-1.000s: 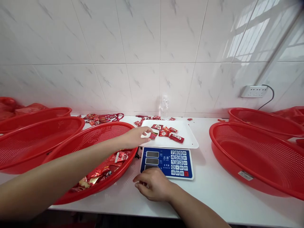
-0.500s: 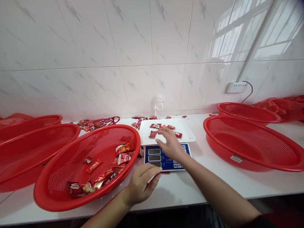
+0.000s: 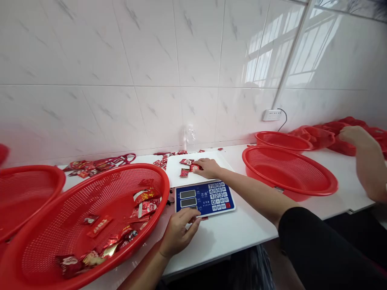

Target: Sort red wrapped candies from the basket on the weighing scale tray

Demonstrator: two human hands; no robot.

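Observation:
A blue and white electronic scale (image 3: 205, 197) stands on the table with a flat white tray (image 3: 175, 181) on top. Several small red packets (image 3: 184, 172) lie on the tray. My right hand (image 3: 208, 168) rests over the tray, its thumb and fingers closed around a small red packet (image 3: 195, 167); part of the group is hidden beneath it. At the scale's front left corner, my left hand (image 3: 181, 231) has bent fingers, with thumb and forefinger apart and nothing visible between them. Left of the scale, a red perforated basket (image 3: 115, 181) holds several wrapped sweets (image 3: 148, 207).
More red packets (image 3: 84, 167) lie behind the basket. A clear plastic bottle (image 3: 190, 139) stands by the wall. To the right are red baskets (image 3: 287, 187) and red mesh bags (image 3: 314, 137), where another person's hand (image 3: 358, 137) reaches in.
My view has turned right, bringing another person's arm in. My right hand has moved down onto the packets, which lie closer together. My left hand remains by the scale's front corner.

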